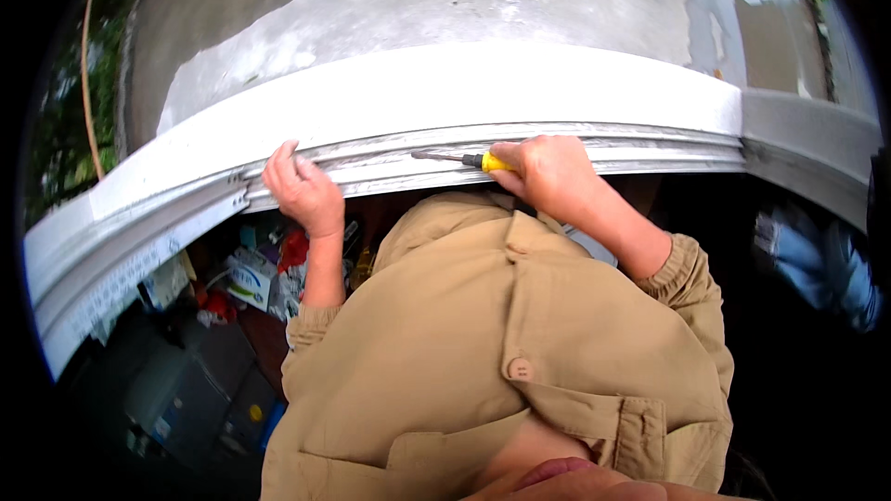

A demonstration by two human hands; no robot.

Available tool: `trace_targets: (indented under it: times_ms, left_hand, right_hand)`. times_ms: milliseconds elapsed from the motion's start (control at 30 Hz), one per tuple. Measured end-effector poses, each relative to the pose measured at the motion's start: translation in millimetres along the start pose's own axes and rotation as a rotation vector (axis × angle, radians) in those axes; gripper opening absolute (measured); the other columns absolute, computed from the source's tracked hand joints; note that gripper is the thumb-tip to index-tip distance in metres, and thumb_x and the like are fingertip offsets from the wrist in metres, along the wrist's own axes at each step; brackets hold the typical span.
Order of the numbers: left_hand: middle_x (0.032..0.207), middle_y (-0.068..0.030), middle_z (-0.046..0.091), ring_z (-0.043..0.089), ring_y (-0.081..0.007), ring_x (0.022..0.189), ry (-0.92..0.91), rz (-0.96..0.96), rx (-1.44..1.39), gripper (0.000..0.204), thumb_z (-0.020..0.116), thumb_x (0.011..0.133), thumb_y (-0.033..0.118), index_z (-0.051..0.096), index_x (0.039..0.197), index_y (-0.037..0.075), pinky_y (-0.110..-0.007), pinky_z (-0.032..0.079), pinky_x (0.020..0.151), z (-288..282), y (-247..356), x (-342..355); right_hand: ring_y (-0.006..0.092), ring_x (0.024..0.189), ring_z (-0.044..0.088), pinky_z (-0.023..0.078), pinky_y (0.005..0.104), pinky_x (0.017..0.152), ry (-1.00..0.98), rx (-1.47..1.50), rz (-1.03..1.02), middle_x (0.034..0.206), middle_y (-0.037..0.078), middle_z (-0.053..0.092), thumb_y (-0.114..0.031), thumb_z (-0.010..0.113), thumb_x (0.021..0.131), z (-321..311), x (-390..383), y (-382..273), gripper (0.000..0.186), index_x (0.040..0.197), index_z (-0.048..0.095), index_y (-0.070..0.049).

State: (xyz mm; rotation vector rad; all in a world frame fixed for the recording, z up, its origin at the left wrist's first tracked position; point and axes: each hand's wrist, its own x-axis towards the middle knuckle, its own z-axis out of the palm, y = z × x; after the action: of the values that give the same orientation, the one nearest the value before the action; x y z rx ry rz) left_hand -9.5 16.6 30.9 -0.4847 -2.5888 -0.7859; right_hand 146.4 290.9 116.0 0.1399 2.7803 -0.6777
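Note:
My right hand (548, 170) is closed round the yellow and black handle of a screwdriver (492, 162). Its thin metal shaft points left and lies along the grooves of a white window track (390, 165); the tip looks dark. Farther left, my left hand (304, 193) rests on the same track with its fingers apart over the edge, holding nothing that I can see. Dark grime streaks the channels between the rails near the shaft.
Beyond the track runs a broad white sill (464, 83), with wet grey concrete (445, 5) outside. At lower left are a white box (251, 278), clutter and a dark grey cabinet (176, 399). Blue jeans cloth (817, 264) shows at right.

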Motion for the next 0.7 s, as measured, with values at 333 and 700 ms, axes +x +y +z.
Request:
trace_targets:
  times_ms: [333,700]
  left_hand:
    - [0.116,-0.0152,0.056,0.048,-0.0334,0.114,-0.089,0.005,0.009,0.031,0.06,0.085,0.003,0.06,0.116,0.001,-0.045,0.036,0.102,-7.9,7.9,7.8]
    - [0.109,-0.0125,0.058,0.052,-0.0308,0.109,-0.379,0.222,-0.296,0.026,0.069,0.078,0.0,0.064,0.102,0.004,-0.041,0.041,0.096,2.1,71.9,27.7]
  right_hand:
    - [0.0319,0.076,0.07,0.055,0.0385,0.069,-0.009,-0.108,0.54,0.087,0.014,0.072,-0.025,0.075,0.081,-87.8,-110.3,63.0,0.026,0.101,0.075,-0.009]
    - [0.0316,0.074,0.069,0.054,0.0414,0.066,0.039,0.018,0.568,0.081,0.012,0.071,-0.034,0.071,0.085,-53.5,-126.0,102.7,0.024,0.098,0.075,-0.013]
